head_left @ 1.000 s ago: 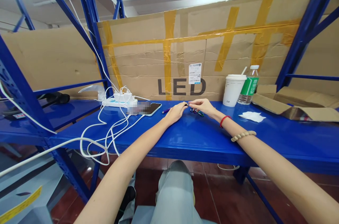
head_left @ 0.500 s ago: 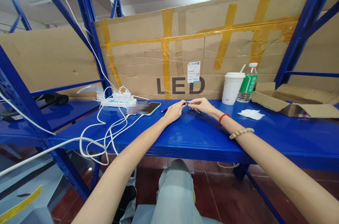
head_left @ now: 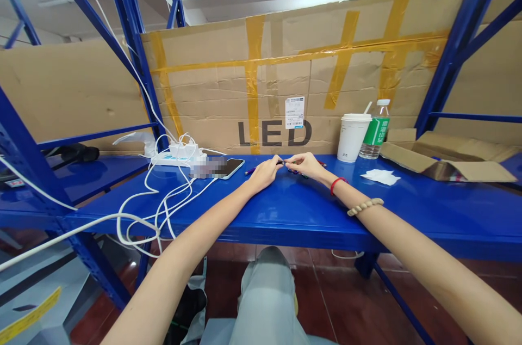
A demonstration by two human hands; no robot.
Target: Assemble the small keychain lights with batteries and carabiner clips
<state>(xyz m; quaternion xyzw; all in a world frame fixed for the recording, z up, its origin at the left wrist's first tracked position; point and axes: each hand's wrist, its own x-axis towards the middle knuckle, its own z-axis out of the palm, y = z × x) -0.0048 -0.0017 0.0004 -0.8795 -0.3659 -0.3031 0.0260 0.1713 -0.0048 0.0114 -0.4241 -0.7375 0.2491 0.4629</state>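
Note:
My left hand (head_left: 265, 172) and my right hand (head_left: 305, 165) meet over the blue tabletop, fingertips almost touching. Between them is a small dark thing (head_left: 281, 162), pinched at both ends; its kind is too small to make out. A thin purple stick-like thing (head_left: 249, 171) shows on the table just left of my left hand, partly hidden by it. Several small dark and coloured pieces (head_left: 300, 173) lie beneath my right hand, mostly covered by its fingers. My right wrist wears a red band (head_left: 337, 184) and a beige braided bracelet (head_left: 365, 206).
Left on the blue table (head_left: 285, 214) are a phone (head_left: 234, 167), a white power strip (head_left: 179, 157) and looping white cables (head_left: 122, 214). To the right stand a lidded cup (head_left: 353, 138), a bottle (head_left: 376, 130), a tissue (head_left: 380, 176) and an open cardboard box (head_left: 444, 157). Cardboard (head_left: 212, 89) closes the back.
The view has shifted slightly. Both hands stay together at the small dark thing, with a slight change in the fingers; a little more of the coloured pieces shows behind my right hand.

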